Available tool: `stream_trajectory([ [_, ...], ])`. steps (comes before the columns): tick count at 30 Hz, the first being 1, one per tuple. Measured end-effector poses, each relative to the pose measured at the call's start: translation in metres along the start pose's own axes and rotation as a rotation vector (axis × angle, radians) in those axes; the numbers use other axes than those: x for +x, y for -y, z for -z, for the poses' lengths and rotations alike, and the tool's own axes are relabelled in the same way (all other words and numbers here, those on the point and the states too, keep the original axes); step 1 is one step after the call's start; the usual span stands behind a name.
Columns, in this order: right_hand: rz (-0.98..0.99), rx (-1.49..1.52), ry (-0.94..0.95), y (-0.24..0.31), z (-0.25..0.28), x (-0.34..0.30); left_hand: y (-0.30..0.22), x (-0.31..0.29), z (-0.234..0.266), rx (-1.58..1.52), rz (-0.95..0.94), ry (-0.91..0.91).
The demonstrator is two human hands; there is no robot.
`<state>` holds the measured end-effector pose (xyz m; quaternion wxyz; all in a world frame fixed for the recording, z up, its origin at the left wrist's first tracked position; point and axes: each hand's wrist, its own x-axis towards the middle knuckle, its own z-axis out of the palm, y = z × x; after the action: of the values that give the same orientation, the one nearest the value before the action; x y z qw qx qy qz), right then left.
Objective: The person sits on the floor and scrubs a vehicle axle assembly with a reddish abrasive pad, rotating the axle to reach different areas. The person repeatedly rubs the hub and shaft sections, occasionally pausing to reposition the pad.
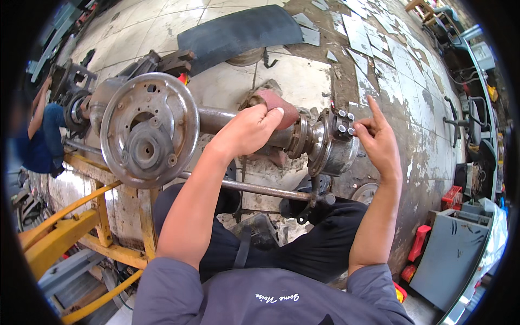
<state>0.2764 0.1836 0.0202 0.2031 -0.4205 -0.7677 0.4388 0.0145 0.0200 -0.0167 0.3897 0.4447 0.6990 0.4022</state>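
A rusty vehicle axle (pixel 215 118) lies across in front of my knees. My left hand (pixel 246 130) is closed on a folded piece of reddish-brown sandpaper (pixel 280 106), held over the axle tube. At the axle's right end is a metal hub (pixel 340 157), topped by a small black block with several silver bolts (pixel 342 114). My right hand (pixel 382 142) reaches this block; its thumb and curled fingers meet at the rightmost bolt, while the index finger points up and away. A large round brake backing plate (pixel 150 130) stands left of my left forearm.
A long steel rod (pixel 254 188) runs below the axle, close to my knees. A yellow metal frame (pixel 100 216) stands at left, near another person (pixel 40 135). Beyond the axle lies a dark curved panel (pixel 238 35). Broken tiles (pixel 360 38) litter the floor; a grey cabinet (pixel 452 254) stands right.
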Motion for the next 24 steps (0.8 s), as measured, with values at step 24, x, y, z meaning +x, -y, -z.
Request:
stream_trajectory([
  [24,0.067,0.055,0.224,0.041,-0.029,-0.011,-0.037,-0.005,0.007,-0.093,-0.133,0.079],
])
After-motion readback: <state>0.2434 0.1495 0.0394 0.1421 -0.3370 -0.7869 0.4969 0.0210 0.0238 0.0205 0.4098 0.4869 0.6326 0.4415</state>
